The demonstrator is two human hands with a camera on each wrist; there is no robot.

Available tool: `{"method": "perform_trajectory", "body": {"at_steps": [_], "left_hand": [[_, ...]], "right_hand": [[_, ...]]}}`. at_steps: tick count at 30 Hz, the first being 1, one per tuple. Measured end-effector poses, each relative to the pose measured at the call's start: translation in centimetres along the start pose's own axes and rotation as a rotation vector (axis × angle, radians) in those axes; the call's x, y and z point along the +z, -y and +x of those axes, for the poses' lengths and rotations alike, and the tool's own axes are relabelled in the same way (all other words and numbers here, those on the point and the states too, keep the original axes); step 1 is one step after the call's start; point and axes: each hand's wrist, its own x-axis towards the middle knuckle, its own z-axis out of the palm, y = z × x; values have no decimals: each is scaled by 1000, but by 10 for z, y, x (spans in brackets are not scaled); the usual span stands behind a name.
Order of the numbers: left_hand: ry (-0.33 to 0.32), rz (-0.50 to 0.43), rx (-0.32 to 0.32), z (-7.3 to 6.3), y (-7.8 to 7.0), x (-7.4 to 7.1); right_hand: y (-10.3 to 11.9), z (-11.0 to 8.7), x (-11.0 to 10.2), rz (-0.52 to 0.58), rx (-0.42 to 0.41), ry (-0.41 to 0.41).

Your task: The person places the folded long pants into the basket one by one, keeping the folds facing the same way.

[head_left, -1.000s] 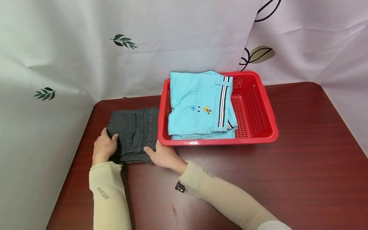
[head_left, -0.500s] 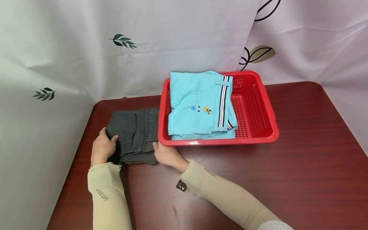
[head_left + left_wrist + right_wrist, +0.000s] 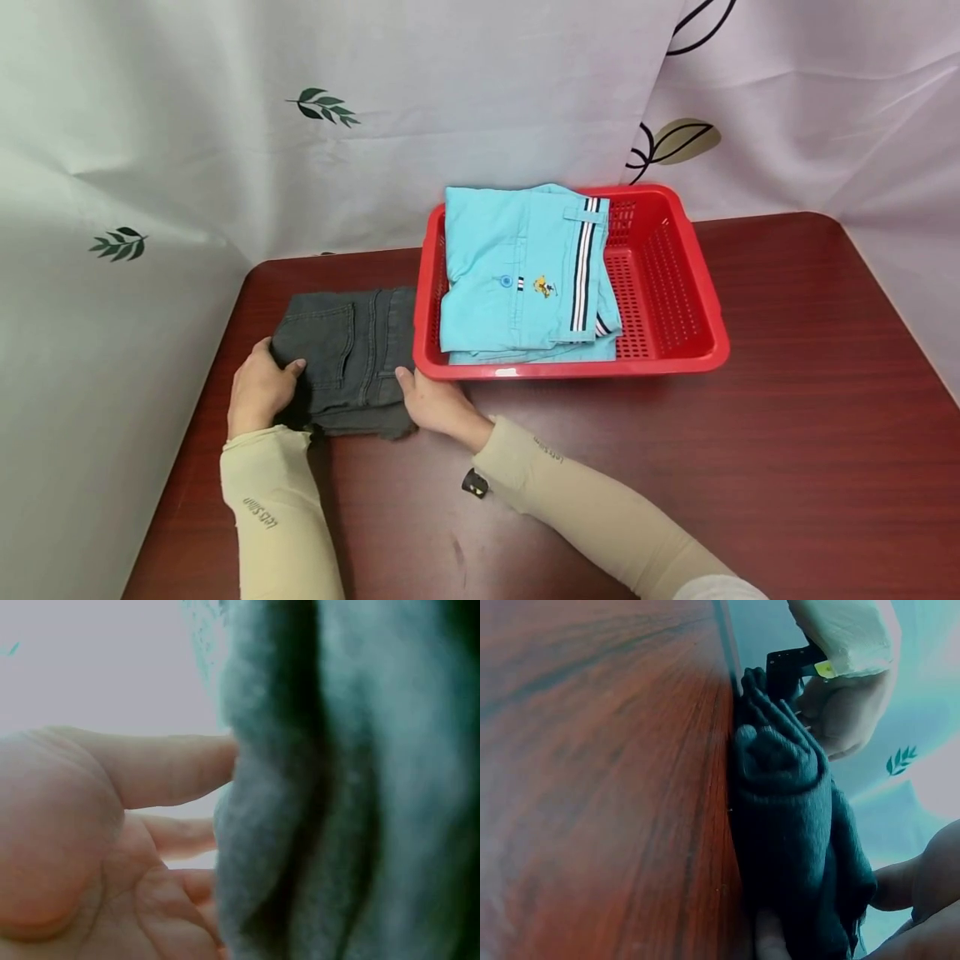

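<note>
Folded dark grey jeans lie on the table at the left, their right end partly hidden by a red basket. My left hand grips their left edge, thumb on top. In the left wrist view its thumb and fingers meet the blurred layers of cloth. At the near right corner my right hand holds the jeans, thumb above; the right wrist view shows a fingertip under the fold. Some of the right fingers are hidden beneath the basket's rim.
The red plastic basket stands right beside the jeans, against the curtain. Folded light blue trousers with a striped waistband fill its left part. A patterned curtain borders the dark red table at the back and sides.
My left hand has shifted slightly left and nearer, and the jeans have moved a little the same way. My right hand first slid right along their near edge, then stayed nearly in place.
</note>
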Motion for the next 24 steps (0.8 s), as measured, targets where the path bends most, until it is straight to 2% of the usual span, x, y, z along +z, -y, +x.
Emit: {"method": "perform_trajectory", "body": {"at_steps": [5,14,17,24], "left_hand": [[0,15,1,-1,2,-3],[-44,21,32,-5,4,-4],[-51,23,33,-6,3,-5],[-63,6,-7,-8,0,-6]], "right_hand": [[0,0,0,56,4,-11],[-2,4,3,156,49,-44],[-1,2,4,164,28,-59],[1,-1,5,159,-19,-50]]}}
